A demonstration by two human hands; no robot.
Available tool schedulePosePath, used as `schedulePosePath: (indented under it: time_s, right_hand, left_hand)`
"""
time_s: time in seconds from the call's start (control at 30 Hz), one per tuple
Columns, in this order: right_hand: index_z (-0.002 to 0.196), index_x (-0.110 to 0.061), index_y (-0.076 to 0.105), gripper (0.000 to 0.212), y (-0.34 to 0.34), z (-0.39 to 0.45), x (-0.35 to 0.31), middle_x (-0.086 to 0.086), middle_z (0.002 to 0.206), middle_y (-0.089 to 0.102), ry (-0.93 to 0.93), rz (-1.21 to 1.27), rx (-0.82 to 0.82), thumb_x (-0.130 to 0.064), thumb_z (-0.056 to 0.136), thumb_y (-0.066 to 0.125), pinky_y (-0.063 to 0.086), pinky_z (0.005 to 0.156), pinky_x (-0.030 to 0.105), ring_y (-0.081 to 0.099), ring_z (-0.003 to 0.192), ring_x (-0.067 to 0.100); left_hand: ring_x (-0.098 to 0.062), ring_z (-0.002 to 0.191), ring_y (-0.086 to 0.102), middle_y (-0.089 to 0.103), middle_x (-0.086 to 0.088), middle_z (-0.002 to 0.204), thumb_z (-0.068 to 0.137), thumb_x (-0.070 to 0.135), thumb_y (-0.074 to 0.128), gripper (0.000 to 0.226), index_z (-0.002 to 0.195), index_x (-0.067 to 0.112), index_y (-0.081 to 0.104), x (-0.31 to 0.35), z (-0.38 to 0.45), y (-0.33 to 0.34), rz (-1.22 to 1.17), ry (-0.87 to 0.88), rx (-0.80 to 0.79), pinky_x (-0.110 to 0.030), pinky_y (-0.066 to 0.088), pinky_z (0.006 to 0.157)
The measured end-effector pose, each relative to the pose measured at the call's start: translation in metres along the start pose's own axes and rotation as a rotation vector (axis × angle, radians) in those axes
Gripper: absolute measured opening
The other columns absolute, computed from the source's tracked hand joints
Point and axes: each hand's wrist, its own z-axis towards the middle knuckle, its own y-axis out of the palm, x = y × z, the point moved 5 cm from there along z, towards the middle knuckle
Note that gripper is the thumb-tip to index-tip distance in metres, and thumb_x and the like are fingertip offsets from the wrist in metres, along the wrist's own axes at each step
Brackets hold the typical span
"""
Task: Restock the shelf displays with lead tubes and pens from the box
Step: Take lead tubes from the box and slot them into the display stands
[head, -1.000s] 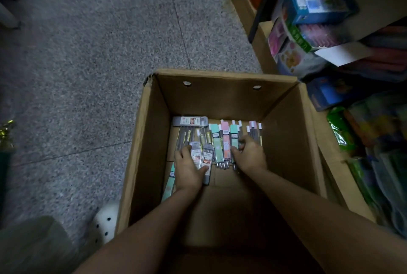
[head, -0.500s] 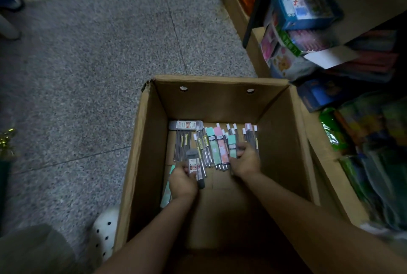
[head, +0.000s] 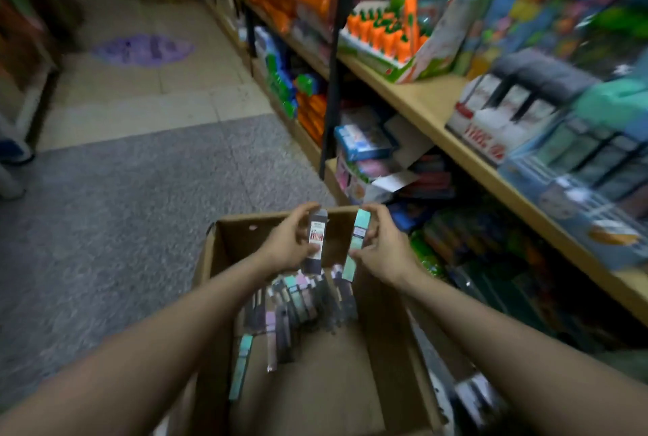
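1. Lead tubes are lying in a loose row on the bottom of the cardboard box, toward its far wall; a mint one is lying apart near the left wall.
2. Your left hand is gripping a dark lead tube with a white and red label, holding it upright above the box's far edge.
3. Your right hand is pinching a mint-green lead tube, fingers curling round it, just beside the dark one and not touching it.
4. The wooden shelf is running along your right, carrying blurred display boxes.
5. The box is sitting on the grey speckled floor.
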Motion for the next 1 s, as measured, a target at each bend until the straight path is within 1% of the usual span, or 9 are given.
schedulePosePath:
  time_s: [0.1, 0.17, 0.27, 0.37, 0.43, 0.57, 0.73, 0.87, 1.0]
  right_hand:
    - [0.123, -0.037, 0.042, 0.067, -0.06, -0.017, -0.04, -0.013, 0.074, 0.058, -0.133, -0.092, 0.145, -0.007, 0.076, 0.079, 0.051, 0.062, 0.018, 0.061, 0.064, -0.003]
    - [0.118, -0.041, 0.039, 0.065, -0.093, -0.031, -0.059, -0.014, 0.077, 0.059, -0.207, -0.125, 0.215, -0.01, 0.077, 0.078, 0.052, 0.062, 0.019, 0.062, 0.066, -0.003]
    - [0.118, -0.042, 0.037, 0.064, -0.136, -0.052, -0.074, -0.013, 0.086, 0.059, -0.258, -0.194, 0.293, -0.011, 0.079, 0.078, 0.057, 0.067, 0.03, 0.063, 0.072, 0.002]
    - [0.116, -0.041, 0.038, 0.06, -0.182, -0.072, -0.084, -0.018, 0.087, 0.054, -0.285, -0.244, 0.392, -0.014, 0.08, 0.078, 0.054, 0.065, 0.021, 0.063, 0.074, -0.001]
    - [0.111, -0.039, 0.039, 0.057, -0.216, -0.084, -0.089, -0.02, 0.082, 0.053, -0.294, -0.26, 0.485, -0.016, 0.079, 0.08, 0.048, 0.059, 0.011, 0.061, 0.071, -0.009]
    - [0.109, -0.03, 0.046, 0.049, -0.283, -0.102, -0.097, -0.013, 0.079, 0.058, -0.284, -0.293, 0.679, -0.02, 0.078, 0.082, 0.05, 0.061, 0.012, 0.061, 0.072, -0.009]
    - [0.113, -0.019, 0.051, 0.041, -0.316, -0.09, -0.098, -0.005, 0.093, 0.055, -0.232, -0.487, 0.734, -0.016, 0.082, 0.078, 0.04, 0.055, 0.006, 0.057, 0.071, -0.006]
    - [0.11, -0.015, 0.051, 0.039, -0.304, -0.067, -0.09, 0.003, 0.102, 0.058, -0.222, -0.612, 0.716, -0.013, 0.081, 0.078, 0.048, 0.066, 0.028, 0.059, 0.077, 0.014]
    - [0.109, -0.016, 0.05, 0.04, -0.293, -0.049, -0.081, 0.006, 0.107, 0.06, -0.211, -0.661, 0.718, -0.011, 0.08, 0.077, 0.053, 0.075, 0.043, 0.062, 0.088, 0.024]
  left_hand:
    - [-0.005, 0.075, 0.063, 0.062, -0.003, 0.092, 0.081, -0.014, 0.065, 0.071, 0.136, 0.022, 0.039, 0.069, 0.01, -0.003, 0.033, 0.169, -0.115, -0.022, 0.055, 0.068]
    - [-0.002, 0.077, 0.065, 0.063, -0.003, 0.093, 0.08, -0.017, 0.064, 0.07, 0.134, 0.021, 0.041, 0.099, 0.01, -0.001, -0.017, 0.252, -0.114, -0.018, 0.054, 0.066]
    - [-0.016, 0.086, 0.066, 0.066, -0.008, 0.099, 0.081, -0.018, 0.063, 0.069, 0.13, 0.026, 0.042, 0.132, 0.009, 0.013, -0.171, 0.3, -0.133, -0.021, 0.056, 0.066]
    - [-0.024, 0.088, 0.07, 0.073, -0.008, 0.094, 0.083, -0.014, 0.063, 0.067, 0.122, 0.036, 0.045, 0.157, 0.008, 0.033, -0.282, 0.312, -0.192, -0.036, 0.058, 0.069]
    - [-0.021, 0.089, 0.072, 0.075, -0.006, 0.095, 0.084, -0.01, 0.064, 0.066, 0.124, 0.038, 0.045, 0.171, 0.008, 0.045, -0.322, 0.333, -0.258, -0.036, 0.059, 0.064]
    - [-0.022, 0.099, 0.071, 0.074, -0.012, 0.101, 0.084, -0.007, 0.066, 0.067, 0.125, 0.042, 0.045, 0.189, 0.008, 0.059, -0.41, 0.353, -0.334, -0.046, 0.06, 0.075]
    - [-0.02, 0.101, 0.07, 0.075, -0.008, 0.099, 0.085, -0.006, 0.065, 0.067, 0.122, 0.046, 0.045, 0.194, 0.009, 0.063, -0.443, 0.322, -0.326, -0.052, 0.057, 0.082]
    - [-0.021, 0.1, 0.07, 0.075, -0.006, 0.1, 0.085, -0.007, 0.064, 0.068, 0.123, 0.045, 0.046, 0.191, 0.01, 0.059, -0.454, 0.305, -0.32, -0.052, 0.057, 0.083]
    - [-0.018, 0.099, 0.071, 0.075, -0.004, 0.1, 0.085, -0.008, 0.065, 0.069, 0.126, 0.045, 0.045, 0.188, 0.012, 0.053, -0.455, 0.3, -0.311, -0.049, 0.059, 0.079]
